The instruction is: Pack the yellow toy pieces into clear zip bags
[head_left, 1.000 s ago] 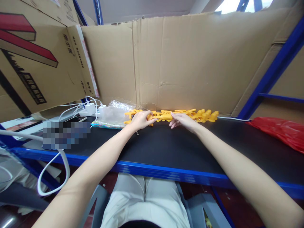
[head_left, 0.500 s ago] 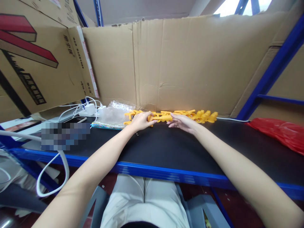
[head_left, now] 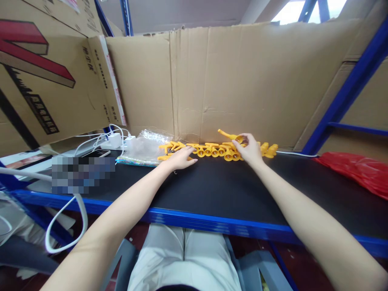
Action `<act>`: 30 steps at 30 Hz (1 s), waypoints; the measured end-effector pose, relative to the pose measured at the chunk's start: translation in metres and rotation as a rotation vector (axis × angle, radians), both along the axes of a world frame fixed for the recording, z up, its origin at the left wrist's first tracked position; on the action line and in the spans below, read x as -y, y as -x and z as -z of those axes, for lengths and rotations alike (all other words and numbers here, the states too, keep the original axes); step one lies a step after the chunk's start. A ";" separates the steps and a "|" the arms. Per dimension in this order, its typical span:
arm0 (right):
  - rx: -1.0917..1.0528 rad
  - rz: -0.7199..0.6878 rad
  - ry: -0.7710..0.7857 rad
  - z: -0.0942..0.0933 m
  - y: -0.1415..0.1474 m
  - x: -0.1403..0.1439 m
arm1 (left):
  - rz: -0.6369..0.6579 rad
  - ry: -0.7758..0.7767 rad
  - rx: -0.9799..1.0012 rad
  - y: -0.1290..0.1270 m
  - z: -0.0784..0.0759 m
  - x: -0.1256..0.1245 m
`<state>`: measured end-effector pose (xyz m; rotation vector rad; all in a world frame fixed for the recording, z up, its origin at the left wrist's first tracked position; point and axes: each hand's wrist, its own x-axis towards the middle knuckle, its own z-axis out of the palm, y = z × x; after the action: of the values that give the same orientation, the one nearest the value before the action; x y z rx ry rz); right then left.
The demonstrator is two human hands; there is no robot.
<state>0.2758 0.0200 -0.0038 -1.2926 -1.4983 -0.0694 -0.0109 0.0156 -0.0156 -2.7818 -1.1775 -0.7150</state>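
Note:
My right hand (head_left: 251, 150) is closed on a yellow funnel-shaped piece (head_left: 228, 135). Its thin stem points up and left, and its round cup end is at my fingers, raised above the other pieces. A row of similar yellow pieces (head_left: 215, 151) lies along the back of the black shelf, several cup mouths facing me. At the left part of that row rests my left hand (head_left: 181, 158), thumb and fingers apart, with nothing visible in it. Behind its wrist lie thinner yellow parts and small dark metal bits (head_left: 171, 150), partly hidden.
A clear plastic bag (head_left: 145, 145) lies left of the row, beside white chargers and cables (head_left: 117, 139). Farther left is a phone (head_left: 98, 153). A red plastic bag (head_left: 354, 169) sits at the right. Cardboard (head_left: 242, 81) stands behind the shelf, whose front edge (head_left: 218, 220) is blue.
My right hand has moved right and up, lifting one yellow funnel-shaped piece, its stem raised. My left hand's fingers have spread. More cup mouths in the row now show.

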 end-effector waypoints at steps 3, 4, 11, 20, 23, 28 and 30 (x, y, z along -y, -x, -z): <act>0.343 0.111 0.010 0.010 -0.001 -0.002 | 0.012 0.007 -0.016 -0.001 0.001 0.000; 0.447 0.132 0.033 0.013 0.000 -0.003 | 0.017 0.004 -0.019 -0.001 0.001 0.000; 0.688 0.219 0.237 0.027 0.005 -0.010 | -0.010 0.000 -0.075 0.002 0.007 -0.011; 0.393 0.253 0.263 0.007 -0.027 -0.014 | -0.029 0.083 -0.146 0.008 0.017 -0.021; 0.274 0.386 0.229 0.003 -0.053 -0.013 | -0.064 0.102 -0.219 0.007 0.017 -0.020; 0.276 0.479 0.359 0.021 -0.093 -0.010 | -0.119 0.087 -0.226 0.007 0.017 -0.021; 0.332 0.471 0.441 0.029 -0.101 -0.011 | -0.120 0.072 -0.193 0.007 0.017 -0.023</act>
<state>0.3764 0.0308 -0.0330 -2.0574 -1.5001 -0.2832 -0.0180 0.0383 -0.0330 -2.7315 -1.3406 -0.3915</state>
